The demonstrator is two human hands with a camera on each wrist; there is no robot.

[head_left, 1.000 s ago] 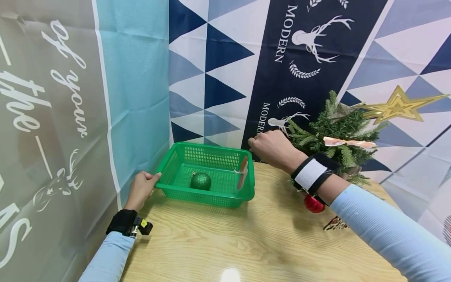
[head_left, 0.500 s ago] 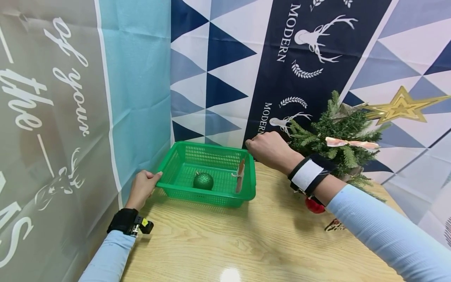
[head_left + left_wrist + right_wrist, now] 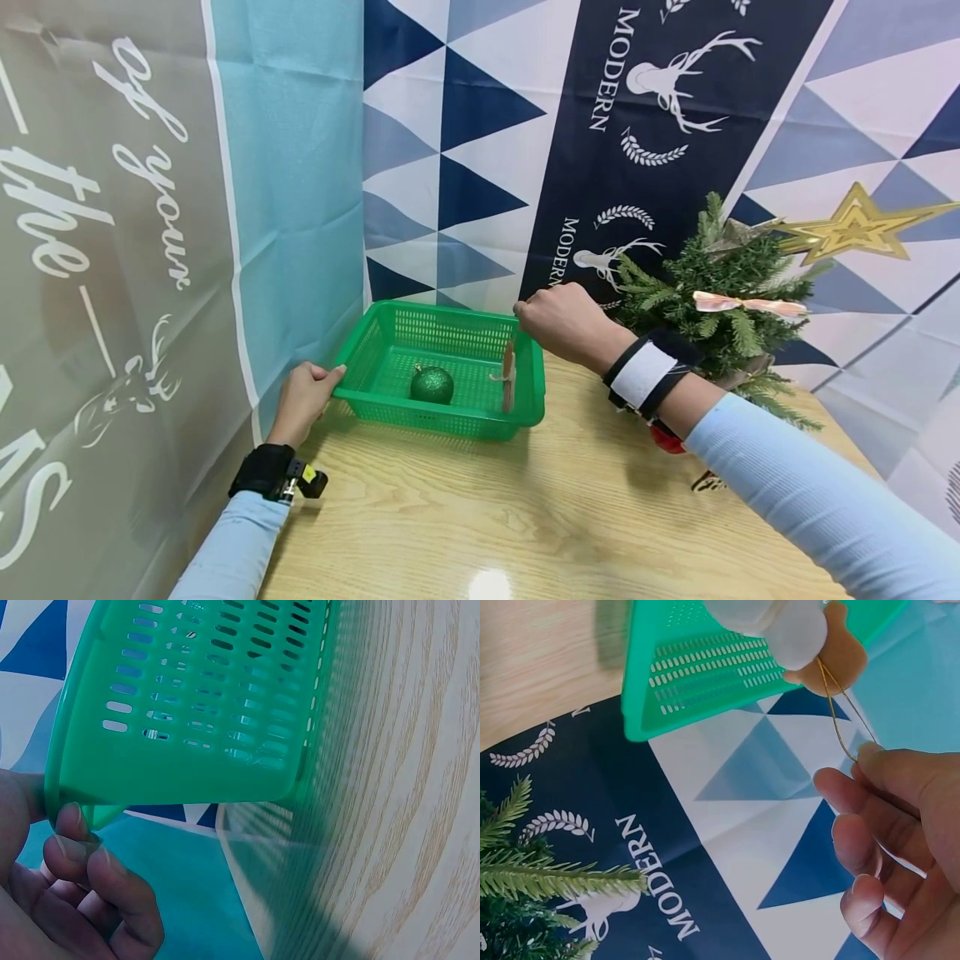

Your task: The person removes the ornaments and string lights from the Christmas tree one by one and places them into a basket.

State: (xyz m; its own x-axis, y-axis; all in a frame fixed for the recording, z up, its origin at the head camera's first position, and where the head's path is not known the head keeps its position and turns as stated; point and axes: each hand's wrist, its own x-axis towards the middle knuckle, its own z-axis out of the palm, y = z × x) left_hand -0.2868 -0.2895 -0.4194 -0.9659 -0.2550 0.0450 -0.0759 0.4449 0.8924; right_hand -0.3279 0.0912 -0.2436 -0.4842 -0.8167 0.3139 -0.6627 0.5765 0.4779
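Note:
A green plastic basket (image 3: 450,419) stands on the table against the wall. My left hand (image 3: 300,402) pinches its rim at the left corner, thumb and fingers on either side in the left wrist view. Inside lies a glittery green Christmas ball (image 3: 432,386). Above the basket's right end, my right hand (image 3: 568,325) pinches the gold loop string (image 3: 832,720) of a brown-and-white Christmas ornament (image 3: 799,639). That ornament hangs edge-on in the head view, at the right inside the basket's outline; whether it touches the basket floor I cannot tell.
A small Christmas tree (image 3: 697,283) with a gold star (image 3: 855,227) and a pinkish bow (image 3: 750,305) stands to the right, behind my right forearm. A red ornament (image 3: 666,438) shows partly below that wrist. Patterned cloth (image 3: 480,125) covers the walls behind the wooden table (image 3: 420,517).
My right hand has moved slightly left, bringing the hanging ornament further over the basket. The ornament has turned more edge-on. My left hand stays on the rim; the view shifted slightly.

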